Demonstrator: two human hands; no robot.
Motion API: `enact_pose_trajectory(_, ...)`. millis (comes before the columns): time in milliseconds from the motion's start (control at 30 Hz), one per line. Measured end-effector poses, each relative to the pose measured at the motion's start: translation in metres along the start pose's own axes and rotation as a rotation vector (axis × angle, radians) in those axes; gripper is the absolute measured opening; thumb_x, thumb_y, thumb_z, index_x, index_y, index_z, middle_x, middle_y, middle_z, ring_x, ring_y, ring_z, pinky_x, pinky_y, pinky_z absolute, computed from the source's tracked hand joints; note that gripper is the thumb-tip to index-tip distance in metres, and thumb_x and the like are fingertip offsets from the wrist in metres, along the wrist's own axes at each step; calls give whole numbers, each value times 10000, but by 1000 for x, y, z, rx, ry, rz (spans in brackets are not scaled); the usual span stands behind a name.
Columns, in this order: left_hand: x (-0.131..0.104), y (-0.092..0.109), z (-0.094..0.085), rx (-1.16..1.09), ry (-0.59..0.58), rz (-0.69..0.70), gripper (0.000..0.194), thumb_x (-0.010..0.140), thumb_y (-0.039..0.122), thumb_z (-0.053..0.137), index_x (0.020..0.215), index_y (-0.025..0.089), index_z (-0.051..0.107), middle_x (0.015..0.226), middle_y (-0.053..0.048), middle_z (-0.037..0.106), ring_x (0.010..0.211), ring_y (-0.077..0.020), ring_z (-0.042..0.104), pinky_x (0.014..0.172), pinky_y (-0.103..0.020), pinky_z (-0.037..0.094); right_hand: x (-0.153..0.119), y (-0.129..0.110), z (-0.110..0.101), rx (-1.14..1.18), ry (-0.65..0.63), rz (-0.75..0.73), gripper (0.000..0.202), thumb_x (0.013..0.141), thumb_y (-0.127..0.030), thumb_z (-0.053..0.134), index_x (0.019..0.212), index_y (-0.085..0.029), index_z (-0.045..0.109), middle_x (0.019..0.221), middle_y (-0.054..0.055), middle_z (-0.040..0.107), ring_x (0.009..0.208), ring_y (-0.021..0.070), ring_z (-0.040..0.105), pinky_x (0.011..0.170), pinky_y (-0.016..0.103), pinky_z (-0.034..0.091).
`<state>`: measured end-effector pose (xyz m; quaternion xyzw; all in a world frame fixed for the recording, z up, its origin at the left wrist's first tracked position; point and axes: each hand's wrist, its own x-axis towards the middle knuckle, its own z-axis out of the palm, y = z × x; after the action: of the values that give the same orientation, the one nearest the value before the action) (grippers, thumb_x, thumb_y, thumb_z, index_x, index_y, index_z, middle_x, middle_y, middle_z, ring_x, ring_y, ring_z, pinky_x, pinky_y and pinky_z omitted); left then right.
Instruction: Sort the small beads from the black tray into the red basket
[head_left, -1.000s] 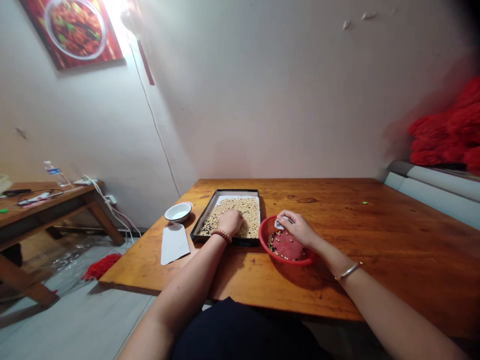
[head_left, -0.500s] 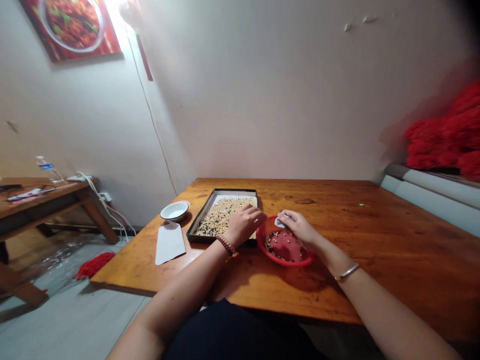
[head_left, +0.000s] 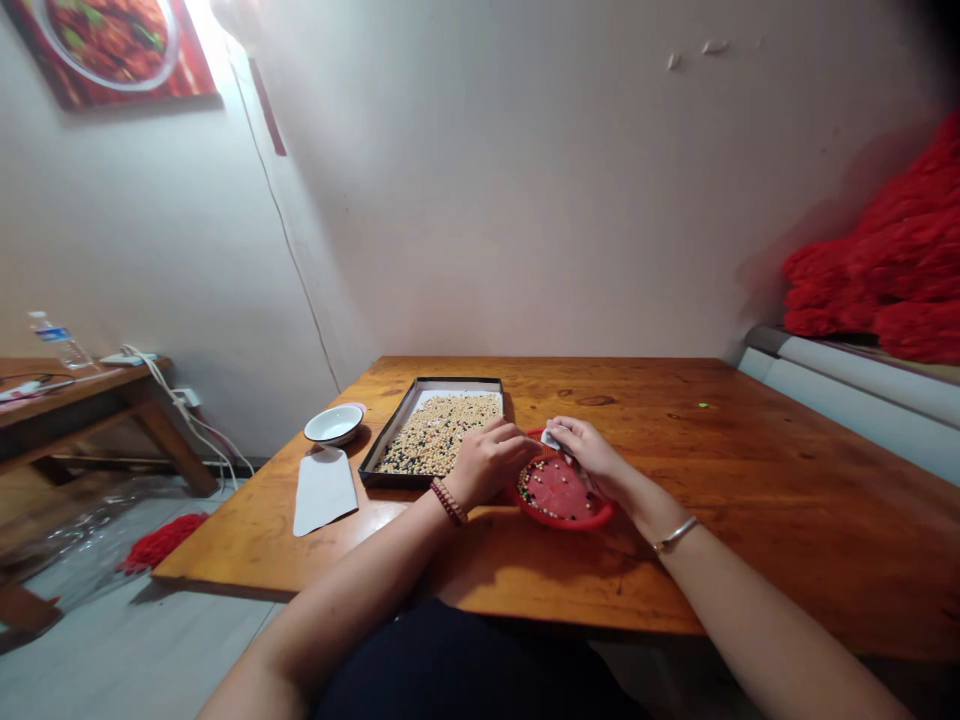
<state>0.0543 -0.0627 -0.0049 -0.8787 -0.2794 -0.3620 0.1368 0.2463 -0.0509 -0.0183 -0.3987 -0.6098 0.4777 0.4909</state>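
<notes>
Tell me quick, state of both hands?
Left hand: at the red basket; open or holding, cannot be told.
Right hand: closed, holding a white object.

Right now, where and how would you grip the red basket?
Probably take the red basket by its near rim, coming from the person's side, thumb inside, fingers outside: that edge looks free, while the left hand is over the left edge and the right hand, holding a small white thing, is at the far right. It's open-topped with loose beans inside, so keep it level.
</notes>
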Motion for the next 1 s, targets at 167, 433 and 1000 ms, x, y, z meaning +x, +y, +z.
enact_pose_trajectory(167, -1, 2, 4, 21, -8, 13, 177, 931, 302, 543, 887, 256, 708, 862, -18, 652, 813, -122, 543, 716, -227, 451, -1, 1, 0, -7, -9, -11, 445, 724, -621, 607, 660, -188, 529, 562, -33, 477, 480, 93, 363, 456, 239, 282)
enact_pose_trajectory(433, -5, 7, 9, 71, 27, 42, 150, 920, 316, 560, 964, 272, 696, 991, -16, 659, 863, -128, 558, 736, -241, 477, 1, 6, 3, 24, -19, 26, 423, 727, -598, 614, 689, -179, 574, 536, -29, 487, 451, 89, 358, 422, 231, 256)
enact_pose_trajectory(1000, -4, 5, 11, 170, -13, -216, 91, 860, 223, 597, 814, 215, 675, 768, -13, 678, 740, -143, 586, 654, -239, 431, 10, 14, 1, -151, 79, -131, 334, 743, -488, 609, 750, -156, 644, 722, 35, 646, 682, 165, 554, 651, 275, 424)
